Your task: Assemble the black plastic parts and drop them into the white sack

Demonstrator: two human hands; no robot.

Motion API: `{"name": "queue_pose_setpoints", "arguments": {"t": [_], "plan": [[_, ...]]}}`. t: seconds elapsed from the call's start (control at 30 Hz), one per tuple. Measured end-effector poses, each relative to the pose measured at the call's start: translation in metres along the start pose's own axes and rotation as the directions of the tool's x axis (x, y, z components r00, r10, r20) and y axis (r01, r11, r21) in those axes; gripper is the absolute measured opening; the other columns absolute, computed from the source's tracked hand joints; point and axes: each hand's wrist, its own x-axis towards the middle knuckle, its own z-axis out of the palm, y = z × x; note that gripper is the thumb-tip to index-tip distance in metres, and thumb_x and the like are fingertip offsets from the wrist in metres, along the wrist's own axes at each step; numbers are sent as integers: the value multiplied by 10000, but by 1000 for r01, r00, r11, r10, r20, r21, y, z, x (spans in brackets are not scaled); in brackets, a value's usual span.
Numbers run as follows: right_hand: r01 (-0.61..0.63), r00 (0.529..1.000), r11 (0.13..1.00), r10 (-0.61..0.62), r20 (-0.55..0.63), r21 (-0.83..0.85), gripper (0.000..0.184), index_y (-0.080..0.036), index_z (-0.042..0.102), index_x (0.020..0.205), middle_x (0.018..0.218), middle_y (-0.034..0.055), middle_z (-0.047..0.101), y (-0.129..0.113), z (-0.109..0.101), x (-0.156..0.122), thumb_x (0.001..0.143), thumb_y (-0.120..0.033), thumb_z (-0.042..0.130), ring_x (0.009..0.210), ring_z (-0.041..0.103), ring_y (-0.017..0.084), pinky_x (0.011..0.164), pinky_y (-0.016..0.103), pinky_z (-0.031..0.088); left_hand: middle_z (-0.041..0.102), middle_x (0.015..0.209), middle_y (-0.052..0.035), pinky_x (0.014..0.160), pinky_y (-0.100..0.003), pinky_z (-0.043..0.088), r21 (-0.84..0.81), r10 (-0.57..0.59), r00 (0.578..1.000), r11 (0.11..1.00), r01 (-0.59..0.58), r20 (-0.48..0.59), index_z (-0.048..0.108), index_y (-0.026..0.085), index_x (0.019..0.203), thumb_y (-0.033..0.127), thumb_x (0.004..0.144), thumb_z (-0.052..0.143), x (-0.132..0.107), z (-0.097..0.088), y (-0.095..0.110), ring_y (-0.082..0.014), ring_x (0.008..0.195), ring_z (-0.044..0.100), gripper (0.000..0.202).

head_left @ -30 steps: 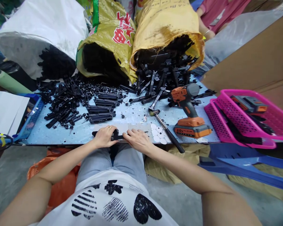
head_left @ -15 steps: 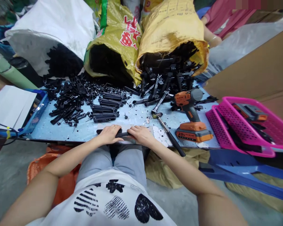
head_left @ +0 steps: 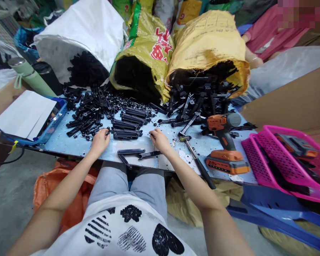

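Note:
My left hand (head_left: 100, 143) is closed at the fingertips, beside the pile of small black plastic parts (head_left: 88, 110); whatever it pinches is too small to make out. With thumb and fingers together, my right hand (head_left: 160, 140) pinches something tiny over the blue tabletop. Between my wrists, near the front edge, lies a jointed black plastic arm (head_left: 131, 151) with its pieces folded at an angle. Another black arm piece (head_left: 149, 155) lies right of it, partly under my right wrist. Farther in, several assembled black arms (head_left: 126, 134) lie stacked in a row.
A hammer (head_left: 196, 156) and an orange cordless drill (head_left: 224, 142) lie to the right, near pink baskets (head_left: 288, 160). Open sacks, white (head_left: 80, 32), green-yellow (head_left: 149, 46) and yellow (head_left: 208, 39), spill black parts. A blue basket (head_left: 49, 129) holds papers at left. Another person sits behind.
Both hands have let go of the black arm at the front edge and moved apart, farther in. The arm now lies on the table. The camera view has shifted slightly.

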Motion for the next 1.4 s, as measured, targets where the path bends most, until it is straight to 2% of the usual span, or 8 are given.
{"name": "queue_pose_setpoints", "arguments": {"t": [0.2, 0.33, 0.6, 0.77, 0.9, 1.07, 1.23, 1.4], "plan": [[173, 972, 931, -214, 97, 321, 236, -177, 695, 1008, 901, 69, 642, -14, -34, -29, 882, -232, 503, 800, 593, 156, 755, 269, 450, 667, 773, -47, 720, -305, 543, -580, -177, 984, 799, 162, 32, 592, 136, 940, 379, 839, 557, -67, 8, 24, -163, 716, 662, 265], [220, 928, 942, -282, 245, 253, 243, -168, 714, 977, 879, 70, 639, -30, -43, -33, 872, -170, 494, 794, 593, 152, 743, 249, 434, 672, 895, -67, 801, -320, 524, -292, -11, 990, 956, -30, -138, 621, 170, 911, 319, 881, 516, -83, 12, 34, -173, 840, 647, 184], [372, 864, 919, -292, 410, -130, 248, -134, 688, 787, 860, 93, 604, -58, -48, -31, 831, -47, 459, 733, 584, 147, 669, 232, 384, 658, 1062, -104, 886, -365, 507, 21, 315, 949, 949, -314, -27, 583, 184, 1064, 243, 939, 417, -84, 12, 39, -211, 990, 630, 216], [374, 880, 915, -299, 370, -151, 193, -129, 634, 896, 863, 89, 635, -59, -28, -33, 830, -40, 476, 774, 599, 166, 670, 240, 388, 666, 971, -81, 763, -330, 537, 11, 229, 973, 973, -229, -19, 525, 190, 1071, 217, 932, 396, -84, 26, 26, -200, 866, 659, 191], [305, 935, 949, -315, 164, 85, 172, -162, 634, 911, 879, 69, 659, -29, -8, -56, 920, -227, 475, 811, 615, 153, 718, 245, 441, 657, 962, -77, 792, -334, 526, -23, 256, 966, 966, -257, -33, 521, 196, 1079, 182, 925, 348, -70, 31, 19, -194, 885, 648, 232], [431, 902, 889, -419, -105, 158, 335, -166, 595, 1160, 1171, 130, 619, -27, 6, -71, 938, -370, 448, 1055, 572, 194, 908, 340, 448, 632, 1012, -115, 827, -358, 498, 58, 184, 982, 982, -182, -44, 541, 170, 1073, 373, 875, 490, -73, 20, 33, -232, 958, 613, 289], [609, 791, 780, -610, -37, 143, 486, -161, 480, 1335, 1405, 147, 435, -76, 31, -43, 951, -440, 373, 1199, 476, 233, 984, 391, 408, 667, 752, -116, 672, -346, 468, 345, -148, 968, 936, 70, 204, 637, 163, 774, 443, 855, 469, -98, 22, 69, -262, 745, 650, 337], [593, 797, 787, -604, 15, 168, 540, -159, 405, 1395, 1408, 151, 425, -86, 46, -35, 945, -456, 373, 1225, 441, 235, 996, 401, 403, 706, 788, -135, 610, -308, 437, 375, -226, 946, 918, 127, 233, 682, 152, 797, 339, 845, 468, -97, 37, 81, -249, 701, 666, 288]]}}
